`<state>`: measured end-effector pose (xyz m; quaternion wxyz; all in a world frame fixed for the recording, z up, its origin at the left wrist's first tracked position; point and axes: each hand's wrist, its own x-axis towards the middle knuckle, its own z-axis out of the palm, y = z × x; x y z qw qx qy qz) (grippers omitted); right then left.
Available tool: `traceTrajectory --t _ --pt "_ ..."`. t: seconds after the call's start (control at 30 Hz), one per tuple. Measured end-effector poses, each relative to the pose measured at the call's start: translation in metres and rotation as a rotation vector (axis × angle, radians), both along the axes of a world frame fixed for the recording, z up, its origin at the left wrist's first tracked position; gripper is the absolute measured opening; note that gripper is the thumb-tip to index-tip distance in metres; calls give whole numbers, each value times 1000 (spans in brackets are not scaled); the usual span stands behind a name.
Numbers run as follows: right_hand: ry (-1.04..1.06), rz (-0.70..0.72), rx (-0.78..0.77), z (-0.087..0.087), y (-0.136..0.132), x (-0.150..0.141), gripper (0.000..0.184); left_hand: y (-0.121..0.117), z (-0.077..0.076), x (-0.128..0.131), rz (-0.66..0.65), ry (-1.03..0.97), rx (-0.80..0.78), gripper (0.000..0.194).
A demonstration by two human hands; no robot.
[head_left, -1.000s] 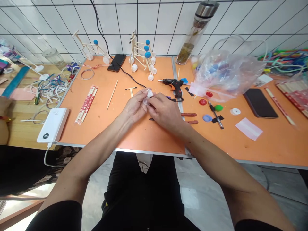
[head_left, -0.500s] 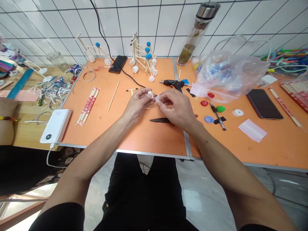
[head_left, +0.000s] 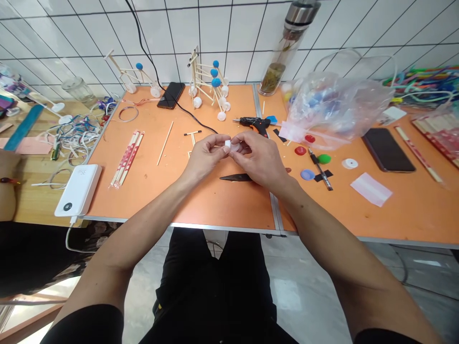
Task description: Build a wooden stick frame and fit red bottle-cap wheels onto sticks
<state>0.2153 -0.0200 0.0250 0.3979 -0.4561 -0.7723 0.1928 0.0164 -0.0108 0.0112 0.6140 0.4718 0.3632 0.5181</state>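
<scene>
Small white plastic cap [head_left: 227, 143] pinched in fingertips of left hand [head_left: 204, 156], clear plastic piece [head_left: 235, 147] clamped in fingertips of right hand [head_left: 258, 160], both pressed together above orange table [head_left: 179, 205]; likely light, stiff, slippery, so best held by rims.

The piece [head_left: 226, 143] is smooth white plastic; the worktop [head_left: 201, 205] matt orange laminate with a metal edge; the bag [head_left: 337, 107] crinkled clear plastic; the glue gun [head_left: 251, 122] glossy black plastic.

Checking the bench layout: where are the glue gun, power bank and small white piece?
Glue gun [head_left: 255, 122], head view, black body.
Power bank [head_left: 77, 190], head view, top face.
Small white piece [head_left: 227, 143], head view, exposed end.
</scene>
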Motion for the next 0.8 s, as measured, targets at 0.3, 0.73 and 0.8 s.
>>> traceTrajectory --t 0.3,0.73,0.8 --pt "-149 -20 1 -6 1 -3 33 4 -4 -3 69 119 25 15" --pt "-93 6 58 -17 6 -2 20 2 -1 -2 5 60 -6 22" --pt "-71 14 87 -19 6 -3 24 2 -1 -2 18 45 -33 22"
